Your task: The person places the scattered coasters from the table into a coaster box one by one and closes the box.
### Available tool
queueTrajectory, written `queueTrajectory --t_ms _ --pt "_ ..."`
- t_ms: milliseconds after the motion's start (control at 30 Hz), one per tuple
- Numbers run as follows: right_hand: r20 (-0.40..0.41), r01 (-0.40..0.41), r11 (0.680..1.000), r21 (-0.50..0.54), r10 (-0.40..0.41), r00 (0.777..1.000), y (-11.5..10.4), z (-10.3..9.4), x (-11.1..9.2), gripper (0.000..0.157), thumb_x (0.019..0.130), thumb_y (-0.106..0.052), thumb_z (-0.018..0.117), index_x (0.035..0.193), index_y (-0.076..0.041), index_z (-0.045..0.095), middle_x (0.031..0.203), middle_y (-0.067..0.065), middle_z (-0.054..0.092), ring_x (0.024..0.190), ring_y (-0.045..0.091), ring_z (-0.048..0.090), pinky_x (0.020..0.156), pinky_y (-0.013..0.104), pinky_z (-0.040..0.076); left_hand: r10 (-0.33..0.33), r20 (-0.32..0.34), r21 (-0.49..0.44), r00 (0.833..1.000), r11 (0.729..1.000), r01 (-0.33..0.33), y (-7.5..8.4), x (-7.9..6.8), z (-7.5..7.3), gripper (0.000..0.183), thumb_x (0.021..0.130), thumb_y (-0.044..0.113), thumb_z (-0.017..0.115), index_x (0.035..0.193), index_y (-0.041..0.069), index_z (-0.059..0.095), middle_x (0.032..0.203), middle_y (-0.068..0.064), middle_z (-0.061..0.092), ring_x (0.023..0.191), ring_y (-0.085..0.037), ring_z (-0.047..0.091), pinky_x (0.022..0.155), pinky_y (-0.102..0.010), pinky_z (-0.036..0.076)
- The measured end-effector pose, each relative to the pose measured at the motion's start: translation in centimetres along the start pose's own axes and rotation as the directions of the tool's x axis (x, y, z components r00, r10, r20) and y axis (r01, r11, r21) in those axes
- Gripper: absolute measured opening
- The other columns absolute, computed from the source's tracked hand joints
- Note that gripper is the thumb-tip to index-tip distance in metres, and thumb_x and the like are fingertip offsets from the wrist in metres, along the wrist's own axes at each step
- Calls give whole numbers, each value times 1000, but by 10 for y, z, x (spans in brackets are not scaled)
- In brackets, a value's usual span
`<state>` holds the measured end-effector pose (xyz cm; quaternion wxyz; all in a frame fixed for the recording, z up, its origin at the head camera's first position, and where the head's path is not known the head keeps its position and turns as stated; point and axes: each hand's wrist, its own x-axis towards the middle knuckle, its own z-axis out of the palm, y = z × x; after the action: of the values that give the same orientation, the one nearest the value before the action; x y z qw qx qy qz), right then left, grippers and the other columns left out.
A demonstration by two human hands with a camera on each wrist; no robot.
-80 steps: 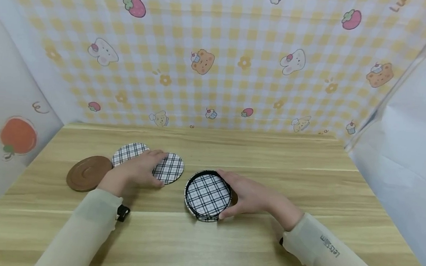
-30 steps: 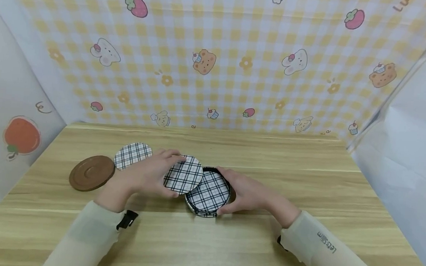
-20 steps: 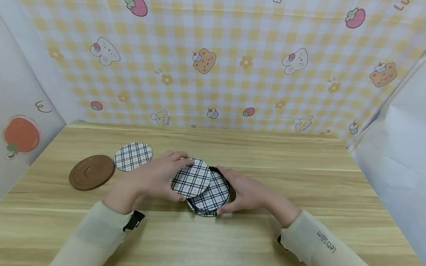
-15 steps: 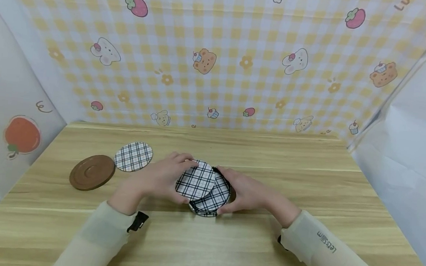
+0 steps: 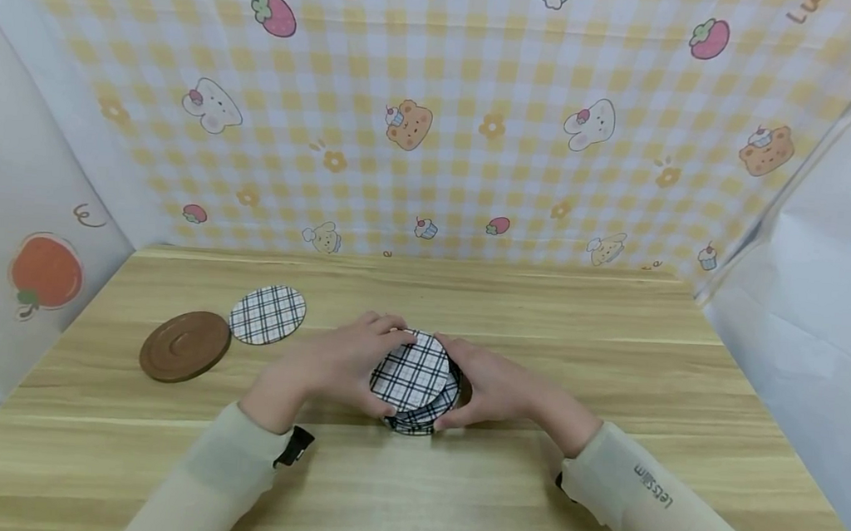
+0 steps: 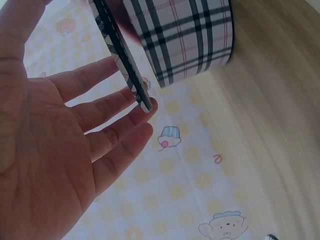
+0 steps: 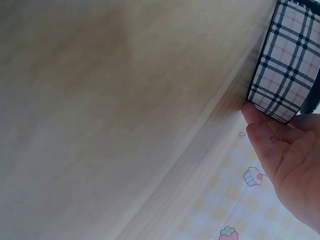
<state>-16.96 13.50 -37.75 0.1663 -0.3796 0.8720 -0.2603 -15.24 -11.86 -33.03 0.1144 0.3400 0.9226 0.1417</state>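
My left hand [image 5: 342, 367] pinches a round plaid coaster [image 5: 411, 371] by its edges, thumb on the near side and fingers on the far side. That coaster is held over the round plaid coaster holder [image 5: 416, 428], covering most of its top. In the left wrist view, the coaster [image 6: 120, 55] appears edge-on and tilted, apart from the holder's wall [image 6: 187, 40]. My right hand [image 5: 499, 384] grips the holder from its right side, thumb near and fingers far. Another plaid coaster shows inside the holder, partly hidden. In the right wrist view, fingers touch the holder's plaid side [image 7: 287, 65].
Another plaid coaster [image 5: 267, 315] lies flat on the wooden table [image 5: 407, 497], left of the hands. Beside it is a brown round disc [image 5: 185, 347] with a raised ring in its middle. A yellow checked backdrop [image 5: 447, 175] stands behind the table.
The left hand took a coaster from the table beside the other loose one and carried it right until it covers most of the holder. The right hand stays on the holder.
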Motion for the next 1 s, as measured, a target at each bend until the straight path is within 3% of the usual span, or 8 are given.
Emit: queueTrajectory --t_ms 567,1000 --pt "-2 25 1000 2 -25 1000 3 0 0 110 77 -54 79 157 -7 21 155 8 40 135 21 47 114 43 42 33 4 31 999 999 -33 4 5 10 90 71 46 82 146 10 47 151 -10 43 134 -28 42 106 -46 48" --pt "10 -7 1000 11 6 1000 0 -1 -1 111 77 -54 80 158 -8 20 155 6 40 134 19 47 113 42 42 57 -13 66 998 996 -56 8 7 14 90 72 46 83 146 10 47 152 -13 43 136 -31 40 106 -49 47"
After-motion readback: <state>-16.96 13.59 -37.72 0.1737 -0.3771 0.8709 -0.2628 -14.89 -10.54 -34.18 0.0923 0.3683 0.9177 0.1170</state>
